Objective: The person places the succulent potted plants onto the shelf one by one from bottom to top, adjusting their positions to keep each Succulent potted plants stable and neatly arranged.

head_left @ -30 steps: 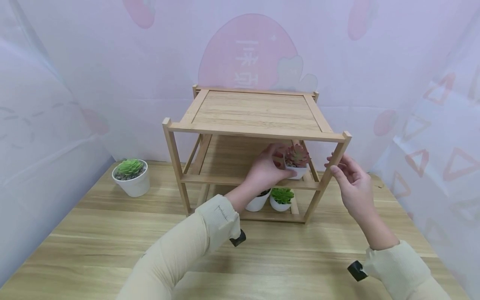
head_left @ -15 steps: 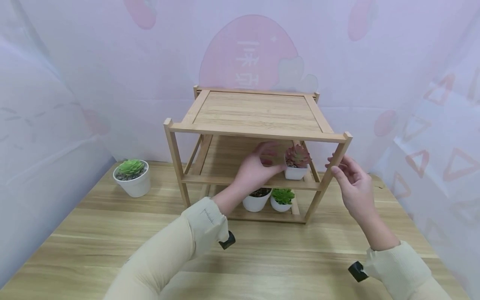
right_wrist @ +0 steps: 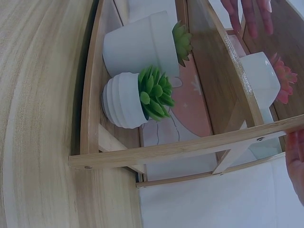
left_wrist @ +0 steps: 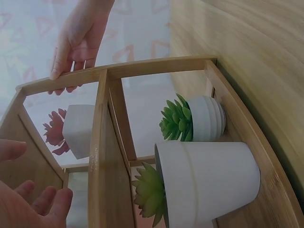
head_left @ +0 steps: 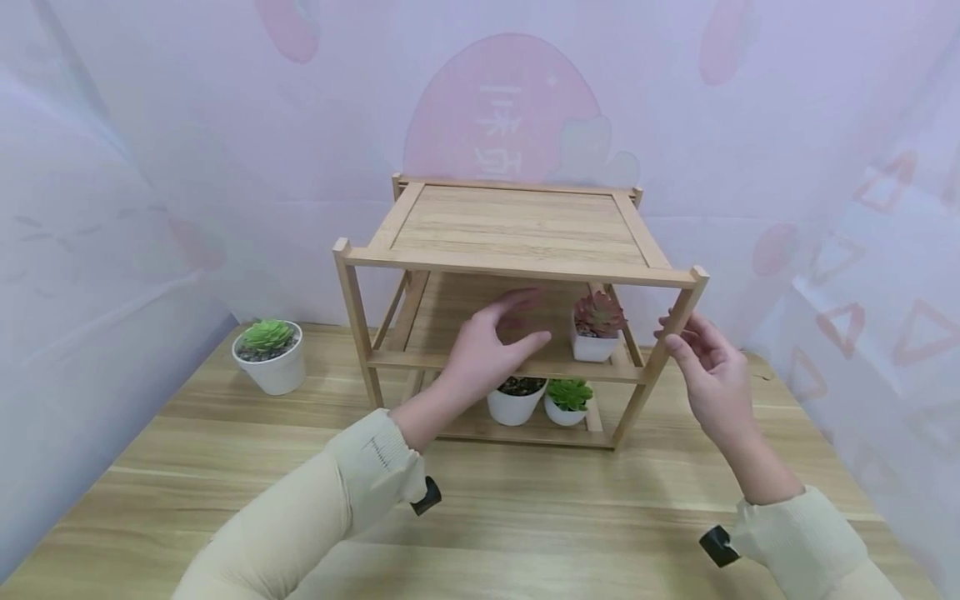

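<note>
A three-tier wooden shelf (head_left: pixel 517 223) stands on the table. My left hand (head_left: pixel 478 348) is inside the middle tier with thumb and fingers spread apart, holding nothing. Right of it, on that tier, a red succulent (head_left: pixel 600 317) sits upright in a square white pot (head_left: pixel 595 347), with a gap between pot and thumb. My right hand (head_left: pixel 716 383) grips the right front post (head_left: pixel 667 329), thumb in front and fingers behind. On the bottom tier are a ribbed white pot (left_wrist: pixel 206 118) with a bright green succulent (left_wrist: pixel 176 118) and a larger white pot (left_wrist: pixel 209 183) with a pointed-leaf succulent (left_wrist: pixel 149 192).
Another potted green succulent (head_left: pixel 272 358) stands on the wooden table (head_left: pixel 525 517), left of the shelf. The top board spans above my left hand. A pale printed cloth (head_left: pixel 300 142) hangs behind and on both sides.
My left hand has let go of the red succulent's white pot and drawn back to the left, fingers spreading. The pot stays on the middle tier. My right hand keeps its grip on the post.
</note>
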The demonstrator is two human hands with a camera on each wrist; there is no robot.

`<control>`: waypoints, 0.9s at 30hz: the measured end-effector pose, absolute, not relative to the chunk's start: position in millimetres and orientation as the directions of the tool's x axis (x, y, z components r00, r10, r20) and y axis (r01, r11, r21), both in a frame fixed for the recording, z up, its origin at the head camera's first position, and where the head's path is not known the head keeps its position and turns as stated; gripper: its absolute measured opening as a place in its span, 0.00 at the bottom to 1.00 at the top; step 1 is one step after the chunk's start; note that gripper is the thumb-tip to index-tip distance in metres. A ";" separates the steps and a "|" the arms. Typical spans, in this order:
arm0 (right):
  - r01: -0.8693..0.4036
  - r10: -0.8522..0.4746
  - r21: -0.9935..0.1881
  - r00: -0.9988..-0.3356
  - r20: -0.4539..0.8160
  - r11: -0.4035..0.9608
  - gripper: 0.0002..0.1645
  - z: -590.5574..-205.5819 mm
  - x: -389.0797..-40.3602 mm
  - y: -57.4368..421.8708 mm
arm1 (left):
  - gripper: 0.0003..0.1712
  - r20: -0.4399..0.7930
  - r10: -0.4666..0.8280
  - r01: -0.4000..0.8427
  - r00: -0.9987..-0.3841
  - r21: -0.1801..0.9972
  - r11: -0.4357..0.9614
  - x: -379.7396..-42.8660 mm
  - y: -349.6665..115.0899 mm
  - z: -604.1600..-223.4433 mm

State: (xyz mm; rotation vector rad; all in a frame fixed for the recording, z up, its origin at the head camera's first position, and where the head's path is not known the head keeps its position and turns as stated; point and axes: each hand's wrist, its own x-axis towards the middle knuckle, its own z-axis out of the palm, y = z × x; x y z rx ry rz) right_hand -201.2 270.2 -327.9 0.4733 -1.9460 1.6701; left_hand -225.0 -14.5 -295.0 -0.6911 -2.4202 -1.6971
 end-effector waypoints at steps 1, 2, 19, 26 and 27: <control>-0.578 0.075 -0.797 -0.799 0.596 0.177 0.22 -328.0 -201.1 270.3 | 0.31 0.349 0.303 0.432 -0.887 0.860 0.271 -223.3 -16.5 -294.9; -0.578 0.077 -0.796 -0.798 0.597 0.180 0.22 -327.9 -201.0 270.3 | 0.31 0.358 0.302 0.439 -0.883 0.857 0.270 -221.7 -18.4 -295.0; -0.578 0.074 -0.798 -0.800 0.595 0.170 0.21 -328.4 -200.7 271.0 | 0.28 0.409 0.269 0.470 -0.872 0.854 0.226 -202.2 -53.9 -298.8; -0.579 0.066 -0.794 -0.799 0.598 0.184 0.23 -327.8 -201.5 271.4 | 0.29 0.428 0.270 0.482 -0.863 0.856 0.184 -194.6 -65.6 -301.1; -0.579 0.065 -0.795 -0.799 0.597 0.180 0.23 -327.9 -201.6 271.3 | 0.29 0.432 0.266 0.485 -0.862 0.855 0.185 -193.2 -68.2 -302.0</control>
